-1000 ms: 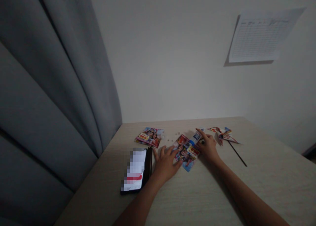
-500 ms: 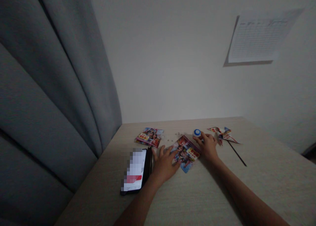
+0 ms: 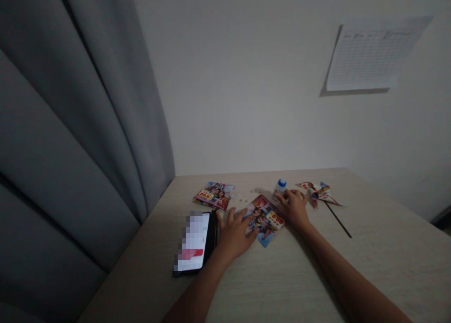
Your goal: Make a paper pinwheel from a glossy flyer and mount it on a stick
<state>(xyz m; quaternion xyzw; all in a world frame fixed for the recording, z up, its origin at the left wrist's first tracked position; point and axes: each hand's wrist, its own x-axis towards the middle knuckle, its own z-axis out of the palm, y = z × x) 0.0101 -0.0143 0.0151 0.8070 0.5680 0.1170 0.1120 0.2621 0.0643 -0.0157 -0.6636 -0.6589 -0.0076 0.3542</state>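
My left hand lies on the table with its fingers spread, the fingertips over the left edge of a colourful printed paper square. Just beyond the square's far right corner stands a small whitish bottle with a blue cap, about upright. My right hand has its bent fingers around the bottle's lower part and hides some of it. To the right of that hand lies a paper pinwheel on a thin black stick.
A stack of printed paper squares lies at the back left. In front of it is a lit phone in a dark case, close to my left wrist. Several tiny pale bits lie between the papers. A grey curtain borders the table's left side.
The bottle has turned from having its blue top towards me to about upright, still at my right fingers. My left hand and the paper square have hardly moved.
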